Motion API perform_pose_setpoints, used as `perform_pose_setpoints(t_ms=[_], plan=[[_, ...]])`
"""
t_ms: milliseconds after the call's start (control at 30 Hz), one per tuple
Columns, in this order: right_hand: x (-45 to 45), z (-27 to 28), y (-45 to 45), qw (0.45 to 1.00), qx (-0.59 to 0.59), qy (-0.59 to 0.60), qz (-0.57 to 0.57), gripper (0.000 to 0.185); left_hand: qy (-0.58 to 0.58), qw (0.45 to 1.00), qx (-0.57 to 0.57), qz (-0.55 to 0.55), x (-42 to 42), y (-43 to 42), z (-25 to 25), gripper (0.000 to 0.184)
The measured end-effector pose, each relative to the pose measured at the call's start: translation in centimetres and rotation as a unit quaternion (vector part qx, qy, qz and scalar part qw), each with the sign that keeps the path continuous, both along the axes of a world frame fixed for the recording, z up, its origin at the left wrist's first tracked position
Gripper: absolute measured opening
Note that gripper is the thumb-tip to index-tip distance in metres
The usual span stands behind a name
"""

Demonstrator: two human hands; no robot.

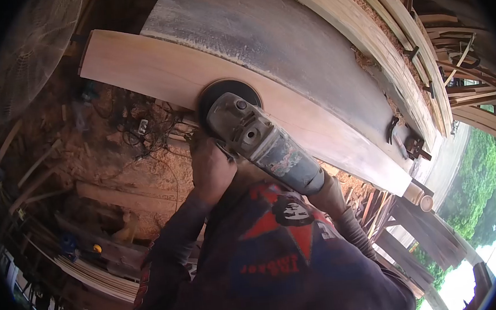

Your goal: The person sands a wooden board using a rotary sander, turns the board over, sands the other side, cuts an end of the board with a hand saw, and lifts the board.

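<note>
A worn angle grinder [283, 155] with a round black disc [228, 92] lies across a long pale plank [142, 67]. The disc rests on the plank's face, or very close to it. My left hand [211, 166] is closed at the grinder's head end, seemingly round a side handle that my fingers mostly hide. At the tool's rear end, my right hand [328, 194] is wrapped round the body, partly covered by the sleeve. Along its far side, the plank borders a dark, dusty tabletop [286, 47].
Long boards [366, 23] line the table's far side, with shavings between them. A clamp [413, 148] sits near the right end. A fan [30, 55] stands at upper left. Sawdust, cables and a white socket block [143, 126] lie below the plank; offcuts [380, 203] are at right.
</note>
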State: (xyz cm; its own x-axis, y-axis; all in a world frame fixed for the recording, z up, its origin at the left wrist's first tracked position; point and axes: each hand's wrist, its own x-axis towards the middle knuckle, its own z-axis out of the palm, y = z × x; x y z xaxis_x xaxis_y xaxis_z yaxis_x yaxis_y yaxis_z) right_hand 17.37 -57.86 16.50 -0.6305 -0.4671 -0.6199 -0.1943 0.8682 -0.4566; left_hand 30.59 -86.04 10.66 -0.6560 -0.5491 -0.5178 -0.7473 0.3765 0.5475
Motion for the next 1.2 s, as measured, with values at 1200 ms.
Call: perform_pose_setpoints(t_ms=[1200], plan=[[18.6,-2.1,31.1,0.785,0.003,0.010,-0.619,0.030,0.140,0.731,0.000,-0.668,-23.4,44.3,-1.4,0.026]])
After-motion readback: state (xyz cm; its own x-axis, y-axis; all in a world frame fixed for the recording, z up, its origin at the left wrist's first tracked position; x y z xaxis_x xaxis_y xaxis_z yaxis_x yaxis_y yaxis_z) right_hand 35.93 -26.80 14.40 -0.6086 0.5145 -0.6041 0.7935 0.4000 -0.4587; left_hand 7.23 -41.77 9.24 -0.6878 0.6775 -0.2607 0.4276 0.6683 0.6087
